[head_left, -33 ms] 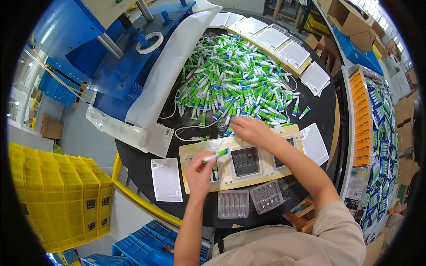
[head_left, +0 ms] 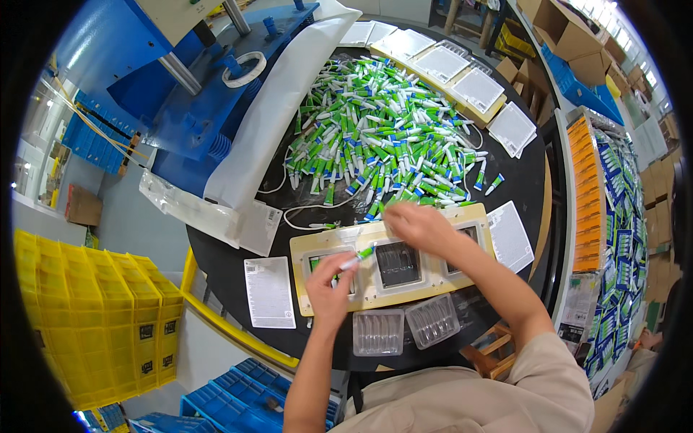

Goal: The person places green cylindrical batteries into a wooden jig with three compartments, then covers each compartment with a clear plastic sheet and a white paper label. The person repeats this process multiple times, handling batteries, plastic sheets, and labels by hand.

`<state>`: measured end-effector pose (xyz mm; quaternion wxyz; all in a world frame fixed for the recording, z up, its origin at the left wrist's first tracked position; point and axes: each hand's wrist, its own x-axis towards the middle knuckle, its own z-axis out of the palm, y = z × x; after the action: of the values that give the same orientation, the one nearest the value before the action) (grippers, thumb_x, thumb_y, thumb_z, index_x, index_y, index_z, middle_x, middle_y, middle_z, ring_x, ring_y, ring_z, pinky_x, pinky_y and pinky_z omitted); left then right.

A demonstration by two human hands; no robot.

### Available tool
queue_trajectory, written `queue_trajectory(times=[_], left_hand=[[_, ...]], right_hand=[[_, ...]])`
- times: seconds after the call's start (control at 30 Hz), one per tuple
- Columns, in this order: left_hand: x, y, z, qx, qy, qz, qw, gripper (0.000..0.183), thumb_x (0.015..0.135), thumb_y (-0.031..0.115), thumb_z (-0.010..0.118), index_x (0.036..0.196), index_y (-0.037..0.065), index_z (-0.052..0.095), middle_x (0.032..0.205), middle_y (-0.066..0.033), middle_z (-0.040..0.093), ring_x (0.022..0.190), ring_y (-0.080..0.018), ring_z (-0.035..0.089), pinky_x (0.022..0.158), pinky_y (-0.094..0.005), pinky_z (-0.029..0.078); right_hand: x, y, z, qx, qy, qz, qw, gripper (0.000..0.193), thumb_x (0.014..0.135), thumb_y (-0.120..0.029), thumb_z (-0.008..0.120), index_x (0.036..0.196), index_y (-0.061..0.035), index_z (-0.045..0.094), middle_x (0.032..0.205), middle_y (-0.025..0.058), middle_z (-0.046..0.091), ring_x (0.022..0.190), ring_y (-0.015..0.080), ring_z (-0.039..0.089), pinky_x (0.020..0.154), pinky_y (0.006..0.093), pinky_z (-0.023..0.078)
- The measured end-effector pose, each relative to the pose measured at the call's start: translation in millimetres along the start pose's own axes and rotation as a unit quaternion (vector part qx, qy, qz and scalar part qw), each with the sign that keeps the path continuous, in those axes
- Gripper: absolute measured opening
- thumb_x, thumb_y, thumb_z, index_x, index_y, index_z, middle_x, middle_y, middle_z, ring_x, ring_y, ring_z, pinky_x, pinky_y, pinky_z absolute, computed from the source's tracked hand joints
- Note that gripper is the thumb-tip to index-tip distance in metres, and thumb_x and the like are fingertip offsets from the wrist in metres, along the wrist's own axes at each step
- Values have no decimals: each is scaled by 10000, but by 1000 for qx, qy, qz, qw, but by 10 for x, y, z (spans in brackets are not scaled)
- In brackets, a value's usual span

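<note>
My left hand (head_left: pixel 328 289) pinches a small green-and-white tube (head_left: pixel 364 254) above the left opening of a cream-coloured tray fixture (head_left: pixel 364 239). In that opening, partly behind my fingers, lie green tubes (head_left: pixel 314 263). My right hand (head_left: pixel 417 229) is at the fixture's far edge, beside the big pile of green, white and blue tubes (head_left: pixel 382 130). Its fingers are curled together, and what they hold, if anything, is hidden. A clear ribbed blister (head_left: pixel 398 265) sits in the middle opening. My right forearm partly covers the opening on the right.
Two clear blister trays (head_left: pixel 379 332) lie near me on the black round table (head_left: pixel 231 245). White printed cards (head_left: pixel 269 292) lie on both sides. Another loaded fixture (head_left: pixel 469 101) stands at the far right. A blue machine (head_left: pixel 195 108) rises at left, above yellow crates (head_left: pixel 94 310).
My right hand has shifted slightly right and toward me, from the pile's edge to over the fixture's edge. My left hand, with the tube, has lowered a little toward me.
</note>
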<state>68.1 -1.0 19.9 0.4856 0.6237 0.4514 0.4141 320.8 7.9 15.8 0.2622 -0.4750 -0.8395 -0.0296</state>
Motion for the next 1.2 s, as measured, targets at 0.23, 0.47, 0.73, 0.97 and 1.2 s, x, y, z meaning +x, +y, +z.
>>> queue_trajectory(times=[0.23,0.47,0.73,0.97,1.2], left_hand=[[-313,-164,297,320,-65,356,875,342,771,6,719,1109,44,748,1084,-126,729,957,-282,710,829,-367,560],[-234,-281,298,395,-129,363,834,349,847,127,714,1180,25,706,1223,-112,693,1115,-271,665,961,-399,520],[5,-209,249,381,-145,312,858,388,883,259,756,1185,27,683,1246,-116,683,1189,-295,627,1069,-476,441],[1423,-483,702,416,-138,76,895,270,854,268,786,962,27,727,927,-124,716,846,-335,693,728,-459,542],[1629,-483,885,462,-181,26,868,267,716,233,833,896,47,768,870,-130,760,822,-345,731,727,-450,572]], right_hand=[[-745,-665,65,-29,-62,-76,995,307,785,-88,646,1026,98,684,1146,156,652,1081,285,655,929,378,558],[-745,-504,9,95,22,71,993,328,832,-23,617,1154,14,667,1188,154,671,1070,317,669,913,392,565],[-170,628,254,-85,-128,92,984,50,780,-62,660,791,-21,685,968,111,636,981,280,660,773,392,579],[-112,522,-97,15,-16,175,984,124,804,-39,697,917,-20,649,932,134,607,871,293,672,697,430,554],[-815,-710,-33,144,148,283,937,266,830,-2,760,1092,2,712,1056,151,682,879,327,709,748,371,583]])
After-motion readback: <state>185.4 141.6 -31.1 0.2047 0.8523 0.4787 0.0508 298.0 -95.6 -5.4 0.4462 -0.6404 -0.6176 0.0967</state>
